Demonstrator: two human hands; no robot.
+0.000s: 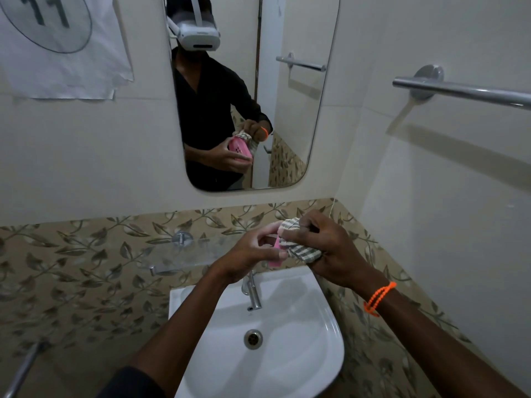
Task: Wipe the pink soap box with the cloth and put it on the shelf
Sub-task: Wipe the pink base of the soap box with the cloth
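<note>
My left hand (253, 251) grips the pink soap box (276, 254) above the sink's tap, and most of the box is hidden behind my fingers and the cloth. My right hand (330, 248) holds a striped grey-and-white cloth (298, 242) bunched against the box's right end. The mirror (287, 110) reflects the same grip, with the pink box showing small holes. A clear glass shelf (184, 254) is fixed to the leaf-patterned tiles, just left of my hands.
A white sink (310, 340) with a chrome tap (253, 294) lies below my hands. A chrome towel rail (459, 91) juts from the right wall. A paper sheet (63, 44) hangs at the upper left. A metal bar (23, 372) shows at the lower left.
</note>
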